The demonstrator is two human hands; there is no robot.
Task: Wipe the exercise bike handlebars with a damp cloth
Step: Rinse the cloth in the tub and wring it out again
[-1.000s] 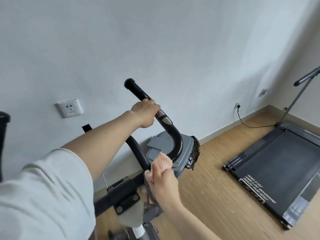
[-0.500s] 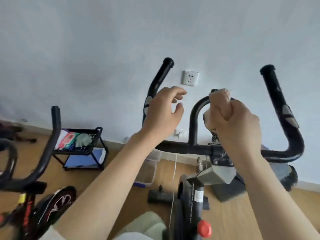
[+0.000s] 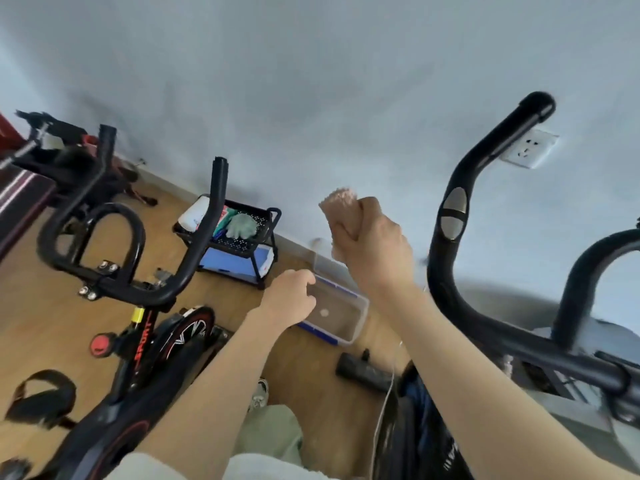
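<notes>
My right hand (image 3: pixel 375 251) grips a bunched pink cloth (image 3: pixel 341 206) and holds it in the air, left of the bike's black left handlebar (image 3: pixel 460 209) and clear of it. The handlebar curves up to a rounded tip near a wall socket and carries a silver sensor pad. My left hand (image 3: pixel 289 296) hangs lower, fingers loosely curled, holding nothing and touching nothing. The inner loop of the handlebars (image 3: pixel 585 271) shows at the right edge.
A second exercise bike with black handlebars (image 3: pixel 128 244) stands to the left. A small black rack (image 3: pixel 242 237) with a green glove sits by the wall. A clear plastic tub (image 3: pixel 341 317) lies on the wooden floor below my hands. A wall socket (image 3: pixel 530 148) is behind the bar.
The view has swung left. My left hand has let go of the handlebar and dropped. My right hand with the cloth has come off the inner loop and moved left of the bike.
</notes>
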